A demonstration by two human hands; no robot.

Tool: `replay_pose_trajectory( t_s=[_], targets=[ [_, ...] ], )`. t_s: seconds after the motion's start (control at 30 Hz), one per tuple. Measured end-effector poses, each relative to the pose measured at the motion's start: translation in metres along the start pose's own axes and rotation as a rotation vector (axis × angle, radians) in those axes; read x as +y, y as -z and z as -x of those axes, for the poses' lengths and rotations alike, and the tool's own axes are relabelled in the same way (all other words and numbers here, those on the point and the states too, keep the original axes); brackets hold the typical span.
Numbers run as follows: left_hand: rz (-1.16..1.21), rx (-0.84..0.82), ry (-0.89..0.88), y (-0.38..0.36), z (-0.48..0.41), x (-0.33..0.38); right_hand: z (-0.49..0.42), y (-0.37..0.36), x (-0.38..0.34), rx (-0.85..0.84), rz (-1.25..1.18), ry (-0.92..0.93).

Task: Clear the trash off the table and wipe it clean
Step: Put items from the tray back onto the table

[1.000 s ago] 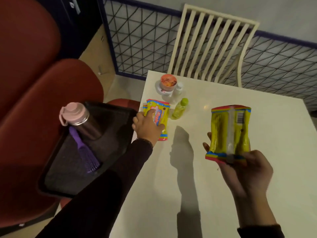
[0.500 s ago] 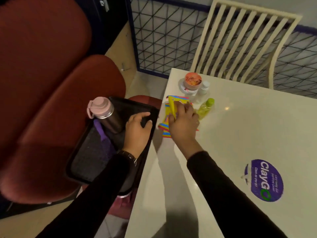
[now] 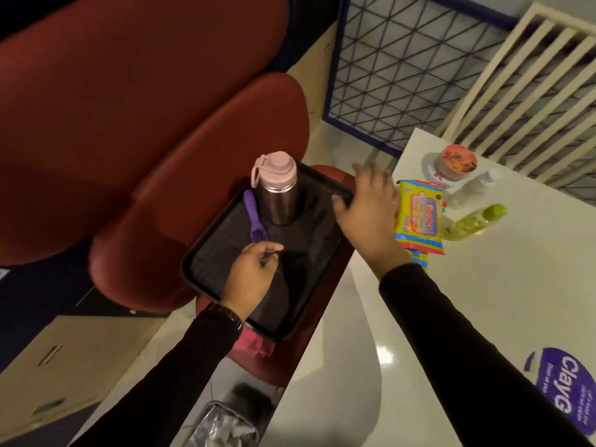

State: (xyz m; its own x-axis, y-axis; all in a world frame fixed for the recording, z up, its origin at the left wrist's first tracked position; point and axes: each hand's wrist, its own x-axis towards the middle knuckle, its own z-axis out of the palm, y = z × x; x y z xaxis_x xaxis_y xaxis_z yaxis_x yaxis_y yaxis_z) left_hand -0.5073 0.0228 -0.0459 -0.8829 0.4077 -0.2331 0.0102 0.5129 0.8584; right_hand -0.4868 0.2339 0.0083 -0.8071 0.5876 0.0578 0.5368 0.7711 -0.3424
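On the far left, a black tray [image 3: 209,269] sits on a red seat [image 3: 154,221] beside the white tabletop [image 3: 483,301]. A steel flask with a pink lid [image 3: 277,188] stands upright on the tray, with a purple brush [image 3: 253,217] lying just beside it.

The left hand [image 3: 254,275], which half a second ago gripped the tray's near edge, now reaches over the tray. Its thumb and fingers [image 3: 272,248] pinch the bristle end of the brush.

The right hand [image 3: 367,217] has let go of the trash. A second ago it held one wrapper up; half a second ago it pressed it down on the other. Now it hovers over the tray's right rim with fingers spread and holding nothing, blurred by movement.

The two yellow snack wrappers [image 3: 419,217] lie stacked at the left edge of the tabletop, just beside the tray. To their right stand an orange-lidded cup [image 3: 454,162], a small white bottle [image 3: 487,182] and a green-capped bottle [image 3: 474,222] lying on its side. Nearer the viewer, a purple round sticker [image 3: 567,391] is stuck to the surface.

So the trash is gathered into one pile but not yet off the tabletop. Both hands seem to be turning to the tray, perhaps to make room there. No cloth is visible, so wiping looks some way off.
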Motion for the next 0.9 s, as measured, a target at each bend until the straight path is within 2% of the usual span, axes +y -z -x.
replay_pose_trajectory(
  t_s=[0.13,0.3,0.5,0.63,0.73,0.8,0.9],
  targets=[
    [-0.031,-0.008,0.047,0.014,0.004,-0.016,-0.023,-0.029,-0.054,-0.167,-0.265,0.138],
    [-0.002,-0.037,0.11,0.029,0.014,-0.036,-0.043,-0.071,-0.081,-0.24,-0.657,0.012],
    [-0.083,0.001,0.212,0.026,0.005,-0.063,-0.037,-0.093,-0.084,-0.097,-0.839,-0.05],
    [-0.083,0.035,0.33,0.013,-0.026,-0.078,-0.002,-0.067,-0.081,0.018,-0.866,-0.081],
    [-0.163,0.07,0.354,-0.006,-0.051,-0.076,0.03,-0.036,-0.068,0.12,-0.917,-0.076],
    [-0.228,0.057,0.386,-0.018,-0.063,-0.074,0.049,-0.016,-0.059,0.168,-0.92,-0.082],
    [-0.199,0.019,0.483,-0.035,-0.072,-0.075,0.073,0.009,-0.048,0.194,-0.915,-0.124]
  ],
)
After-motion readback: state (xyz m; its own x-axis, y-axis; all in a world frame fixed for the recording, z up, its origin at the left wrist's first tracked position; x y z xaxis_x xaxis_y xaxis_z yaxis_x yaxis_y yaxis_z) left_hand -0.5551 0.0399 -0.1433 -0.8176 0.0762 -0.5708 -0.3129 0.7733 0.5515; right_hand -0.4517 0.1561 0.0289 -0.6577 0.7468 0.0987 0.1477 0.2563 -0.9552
